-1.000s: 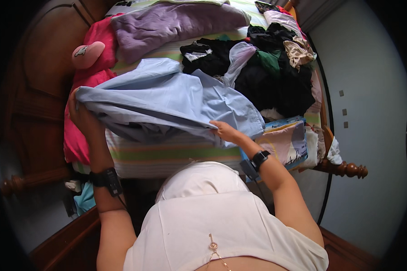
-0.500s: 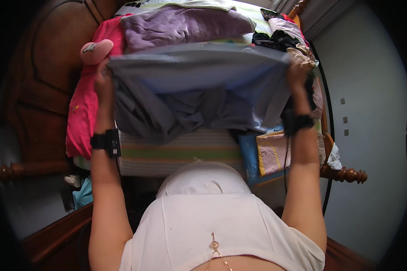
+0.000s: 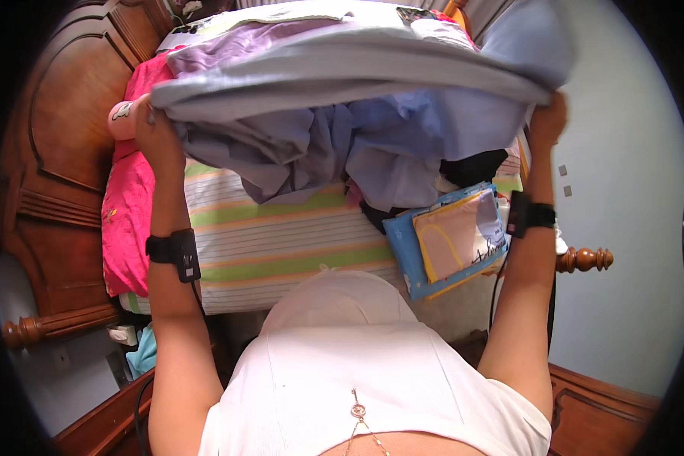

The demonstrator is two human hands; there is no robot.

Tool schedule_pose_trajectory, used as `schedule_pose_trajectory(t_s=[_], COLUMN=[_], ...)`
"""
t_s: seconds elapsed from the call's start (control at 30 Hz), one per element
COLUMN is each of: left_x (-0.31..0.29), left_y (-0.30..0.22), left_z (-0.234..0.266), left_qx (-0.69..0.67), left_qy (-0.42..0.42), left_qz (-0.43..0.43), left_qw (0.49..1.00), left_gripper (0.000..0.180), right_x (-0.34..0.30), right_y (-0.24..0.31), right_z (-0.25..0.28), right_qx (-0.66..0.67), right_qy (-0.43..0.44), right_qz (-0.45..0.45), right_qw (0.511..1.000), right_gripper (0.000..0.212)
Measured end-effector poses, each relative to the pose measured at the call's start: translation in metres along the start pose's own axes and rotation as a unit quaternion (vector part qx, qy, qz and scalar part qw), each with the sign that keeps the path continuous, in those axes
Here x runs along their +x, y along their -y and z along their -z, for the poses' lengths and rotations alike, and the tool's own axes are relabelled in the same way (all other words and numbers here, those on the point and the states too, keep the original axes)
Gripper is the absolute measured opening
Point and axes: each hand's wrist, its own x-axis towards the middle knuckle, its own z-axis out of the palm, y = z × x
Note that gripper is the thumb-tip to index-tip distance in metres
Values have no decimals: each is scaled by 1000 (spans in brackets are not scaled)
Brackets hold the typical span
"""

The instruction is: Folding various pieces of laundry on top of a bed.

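A large grey-blue cloth, perhaps a sheet or cover (image 3: 281, 137), hangs stretched between my hands above the bed. My left hand (image 3: 158, 137) grips its left end, close to a pink rounded object with a small cartoon figure (image 3: 121, 120). At the far right, my right hand (image 3: 549, 121) is closed on the other end. Beyond that hand a corner of the cloth billows up, smeared by motion. The lower folds droop in loose bunches over the striped bedding (image 3: 281, 254). Both wrists wear black straps with small boxes.
Folded blue, yellow and pink cloth packets (image 3: 448, 235) lie at the bed's near right edge. A red-pink pillow or cover (image 3: 125, 228) borders the carved wooden headboard (image 3: 61, 152) on the left. Purple bedding (image 3: 243, 45) lies farther back. A turned bedpost (image 3: 585, 260) juts out near the right wall.
My hands have moved farther apart, the right one outward and slightly up. The cloth has risen and spread, its right corner flying up, uncovering more striped bedding.
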Motion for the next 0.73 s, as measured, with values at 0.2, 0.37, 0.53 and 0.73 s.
schedule_pose_trajectory(t_s=[0.2,0.37,0.53,0.73], left_x=[-69,-122,-134,-167], left_y=[210,274,220,116], left_z=[50,101,65,-13], left_qx=[247,331,384,237], left_qy=[76,195,263,346], left_qz=[133,250,152,-82], left_qw=[957,889,872,904], left_gripper=[28,22,25,35], right_x=[-174,-276,-303,-259], right_y=[71,111,134,191], right_z=[-9,2,12,12], right_qx=[83,147,175,286], right_qy=[337,443,547,479], right_qz=[150,195,144,147], right_qw=[926,863,806,817], right_gripper=[18,21,32,30])
